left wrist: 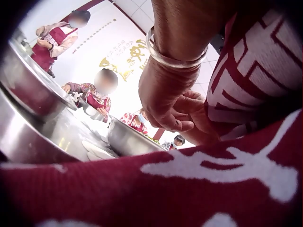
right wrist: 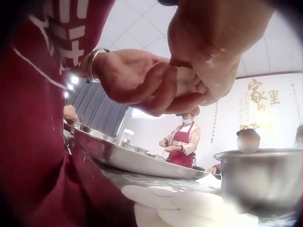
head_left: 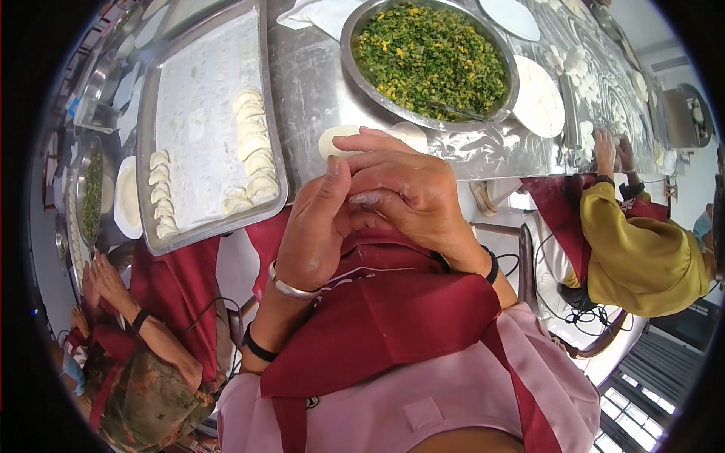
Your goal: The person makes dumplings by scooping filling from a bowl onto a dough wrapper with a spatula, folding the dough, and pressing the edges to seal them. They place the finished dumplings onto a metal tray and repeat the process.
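My left hand (head_left: 311, 223) and right hand (head_left: 414, 192) are pressed together over the apron, in front of the table's near edge. Their fingers curl around a dumpling (right wrist: 184, 78), of which only a pale bit of dough shows in the right wrist view; the rest is hidden. White flour marks the right fingers. Just beyond the hands lie round dough wrappers (head_left: 332, 142), also piled in the right wrist view. On the left, a metal tray (head_left: 276, 113) holds finished dumplings (head_left: 255, 143) in a column along each side.
A large metal bowl (head_left: 349, 57) of chopped green and yellow filling (head_left: 430, 60) stands beyond the hands. White round plates (head_left: 538, 97) sit to its right, near a floury patch. Other people work at both sides, one in a mustard sleeve (head_left: 630, 249).
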`<state>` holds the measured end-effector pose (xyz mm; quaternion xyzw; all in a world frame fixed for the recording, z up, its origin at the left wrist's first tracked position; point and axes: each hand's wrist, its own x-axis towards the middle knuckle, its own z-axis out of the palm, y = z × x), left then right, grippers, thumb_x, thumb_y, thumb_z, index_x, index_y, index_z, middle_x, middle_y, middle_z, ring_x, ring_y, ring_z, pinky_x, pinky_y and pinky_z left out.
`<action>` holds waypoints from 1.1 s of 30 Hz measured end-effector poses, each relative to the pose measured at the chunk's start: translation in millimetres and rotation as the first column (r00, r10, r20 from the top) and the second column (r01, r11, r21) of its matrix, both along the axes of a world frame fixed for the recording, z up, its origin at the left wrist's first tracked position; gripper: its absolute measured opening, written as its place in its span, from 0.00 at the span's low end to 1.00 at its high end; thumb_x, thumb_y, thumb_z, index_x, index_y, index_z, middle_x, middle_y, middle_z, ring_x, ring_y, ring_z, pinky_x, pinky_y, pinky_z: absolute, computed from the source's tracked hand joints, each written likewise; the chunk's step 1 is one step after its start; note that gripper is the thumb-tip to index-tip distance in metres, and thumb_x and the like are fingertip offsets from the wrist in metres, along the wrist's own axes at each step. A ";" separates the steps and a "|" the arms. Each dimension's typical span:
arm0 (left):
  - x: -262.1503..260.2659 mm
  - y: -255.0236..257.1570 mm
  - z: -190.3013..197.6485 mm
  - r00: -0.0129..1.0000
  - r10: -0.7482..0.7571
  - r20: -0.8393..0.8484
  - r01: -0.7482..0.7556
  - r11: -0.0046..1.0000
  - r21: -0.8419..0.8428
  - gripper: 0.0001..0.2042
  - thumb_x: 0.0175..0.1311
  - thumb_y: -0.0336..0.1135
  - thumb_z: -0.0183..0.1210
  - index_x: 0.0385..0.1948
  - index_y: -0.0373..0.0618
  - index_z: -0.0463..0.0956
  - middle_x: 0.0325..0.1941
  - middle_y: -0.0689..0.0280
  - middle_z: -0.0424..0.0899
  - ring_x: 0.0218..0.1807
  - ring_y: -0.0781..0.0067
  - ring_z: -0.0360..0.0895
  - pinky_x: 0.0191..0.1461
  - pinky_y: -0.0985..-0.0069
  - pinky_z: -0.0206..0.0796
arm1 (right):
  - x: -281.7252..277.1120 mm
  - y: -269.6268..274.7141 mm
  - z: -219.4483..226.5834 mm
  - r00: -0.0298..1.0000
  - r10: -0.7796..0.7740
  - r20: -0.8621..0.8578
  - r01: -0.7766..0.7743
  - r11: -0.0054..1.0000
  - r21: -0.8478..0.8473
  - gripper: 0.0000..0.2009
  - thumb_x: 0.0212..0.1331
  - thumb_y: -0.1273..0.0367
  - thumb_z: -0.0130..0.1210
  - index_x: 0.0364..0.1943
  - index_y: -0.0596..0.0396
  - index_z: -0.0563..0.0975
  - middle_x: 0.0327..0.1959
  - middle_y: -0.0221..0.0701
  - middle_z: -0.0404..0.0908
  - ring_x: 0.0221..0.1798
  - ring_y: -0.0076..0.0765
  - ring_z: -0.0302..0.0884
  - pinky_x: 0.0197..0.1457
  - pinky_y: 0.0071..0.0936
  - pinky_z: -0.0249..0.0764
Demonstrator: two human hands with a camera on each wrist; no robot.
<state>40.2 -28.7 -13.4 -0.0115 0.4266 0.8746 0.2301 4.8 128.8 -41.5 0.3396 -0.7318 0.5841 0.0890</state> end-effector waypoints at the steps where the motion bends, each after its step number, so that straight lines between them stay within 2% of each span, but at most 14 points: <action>1: -0.4 0.4 -0.2 1.000 -0.006 -0.002 0.006 1.000 0.007 0.27 0.78 0.52 0.36 0.54 0.33 0.71 0.48 0.58 0.82 0.47 0.73 0.81 0.48 0.77 0.76 | 0.2 0.5 0.2 1.000 0.000 0.008 0.000 1.000 0.008 0.08 0.44 0.76 0.65 0.31 0.58 0.83 0.41 0.38 0.86 0.60 0.52 0.77 0.67 0.51 0.67; 5: -0.4 -1.3 -8.1 1.000 -0.021 0.012 0.020 0.999 0.047 0.27 0.78 0.52 0.36 0.55 0.33 0.70 0.49 0.58 0.81 0.47 0.73 0.80 0.51 0.75 0.75 | -2.3 3.8 -7.2 0.999 0.029 -0.028 -0.028 0.999 0.045 0.12 0.45 0.76 0.65 0.37 0.57 0.84 0.46 0.38 0.85 0.63 0.51 0.75 0.67 0.47 0.68; 8: 2.3 1.7 -10.4 0.987 0.088 0.134 -0.097 0.993 0.061 0.30 0.76 0.57 0.35 0.60 0.36 0.66 0.52 0.59 0.79 0.51 0.68 0.79 0.58 0.67 0.72 | 7.5 -1.7 7.5 0.982 -0.035 0.186 0.036 0.999 -0.002 0.17 0.45 0.76 0.65 0.43 0.57 0.83 0.52 0.40 0.83 0.68 0.49 0.70 0.67 0.43 0.69; 11: 1.5 0.5 -9.9 0.996 0.024 0.084 -0.035 0.991 0.128 0.30 0.76 0.57 0.35 0.62 0.37 0.65 0.54 0.59 0.78 0.55 0.67 0.77 0.61 0.66 0.69 | 10.9 -1.1 7.4 0.956 -0.073 0.283 0.098 0.993 -0.073 0.23 0.44 0.80 0.64 0.50 0.57 0.80 0.53 0.37 0.82 0.68 0.49 0.69 0.61 0.37 0.73; 14: 2.3 -2.9 -15.3 0.998 0.015 0.063 -0.026 0.982 0.185 0.30 0.77 0.57 0.35 0.63 0.38 0.64 0.56 0.59 0.77 0.57 0.67 0.76 0.61 0.66 0.69 | 16.7 -6.4 9.2 0.922 -0.080 0.379 0.153 0.974 -0.166 0.17 0.47 0.76 0.65 0.45 0.60 0.83 0.55 0.38 0.82 0.71 0.49 0.65 0.68 0.40 0.66; 17: 6.3 -1.0 -11.3 0.980 0.106 0.168 -0.142 0.966 0.215 0.24 0.78 0.49 0.40 0.58 0.34 0.68 0.55 0.59 0.76 0.53 0.71 0.77 0.59 0.70 0.70 | 8.7 2.6 -8.2 0.986 -0.023 0.162 0.035 0.997 -0.075 0.14 0.49 0.74 0.64 0.43 0.60 0.84 0.54 0.39 0.82 0.72 0.51 0.63 0.69 0.42 0.65; 19: 5.8 -2.1 -8.3 0.990 0.096 0.105 -0.112 0.981 0.158 0.24 0.78 0.48 0.40 0.58 0.34 0.67 0.55 0.59 0.76 0.54 0.72 0.76 0.60 0.70 0.70 | 8.4 3.9 -4.1 0.994 -0.054 0.095 0.047 0.996 0.069 0.13 0.49 0.74 0.64 0.42 0.60 0.84 0.54 0.40 0.82 0.72 0.52 0.62 0.69 0.44 0.64; 21: 5.3 -2.3 -7.3 0.992 0.097 0.084 -0.108 0.984 0.139 0.23 0.78 0.48 0.40 0.58 0.34 0.68 0.55 0.60 0.76 0.54 0.72 0.76 0.60 0.70 0.69 | 8.6 1.8 -3.0 0.993 -0.076 0.093 0.068 0.994 0.086 0.13 0.50 0.74 0.64 0.41 0.60 0.84 0.54 0.41 0.82 0.72 0.53 0.62 0.69 0.45 0.64; 23: 4.9 -2.1 -6.7 0.988 0.111 0.103 -0.127 0.979 0.158 0.23 0.78 0.48 0.40 0.57 0.35 0.68 0.54 0.61 0.76 0.55 0.73 0.76 0.60 0.70 0.69 | 10.2 -6.4 -3.7 0.983 -0.093 0.158 0.098 0.995 -0.023 0.13 0.50 0.74 0.64 0.42 0.59 0.84 0.54 0.41 0.82 0.72 0.54 0.62 0.69 0.45 0.63; 26: 4.4 -0.3 -4.7 0.986 0.098 0.135 -0.126 0.968 0.218 0.23 0.78 0.48 0.40 0.57 0.35 0.68 0.54 0.61 0.76 0.55 0.73 0.76 0.61 0.70 0.68 | 13.8 -10.2 -0.7 0.966 -0.165 0.201 0.186 0.978 -0.094 0.13 0.49 0.73 0.64 0.41 0.60 0.84 0.55 0.41 0.81 0.72 0.54 0.62 0.69 0.44 0.64; 29: 3.3 -6.9 -24.9 0.998 0.024 0.052 -0.038 0.961 0.275 0.28 0.77 0.54 0.37 0.61 0.36 0.66 0.57 0.60 0.76 0.59 0.69 0.73 0.65 0.67 0.64 | 11.9 -4.3 -4.5 0.980 -0.138 0.143 0.140 0.990 -0.004 0.16 0.48 0.72 0.66 0.44 0.60 0.83 0.57 0.41 0.80 0.73 0.54 0.60 0.68 0.44 0.64; 32: 3.6 -4.7 -26.5 0.992 0.047 0.117 -0.089 0.918 0.386 0.28 0.78 0.53 0.35 0.61 0.35 0.66 0.57 0.59 0.76 0.59 0.67 0.74 0.65 0.66 0.64 | 7.4 -1.1 -17.0 0.994 -0.089 0.059 0.089 0.996 -0.002 0.19 0.48 0.71 0.67 0.48 0.59 0.82 0.58 0.40 0.79 0.73 0.54 0.60 0.68 0.44 0.65; 33: 3.1 -3.8 -23.5 0.990 0.055 0.128 -0.097 0.932 0.348 0.28 0.78 0.53 0.35 0.61 0.35 0.66 0.57 0.59 0.76 0.59 0.67 0.74 0.65 0.66 0.64 | 8.0 -2.7 -15.1 0.989 -0.134 0.069 0.134 0.991 0.001 0.20 0.48 0.71 0.67 0.48 0.59 0.82 0.58 0.40 0.79 0.73 0.54 0.60 0.68 0.44 0.65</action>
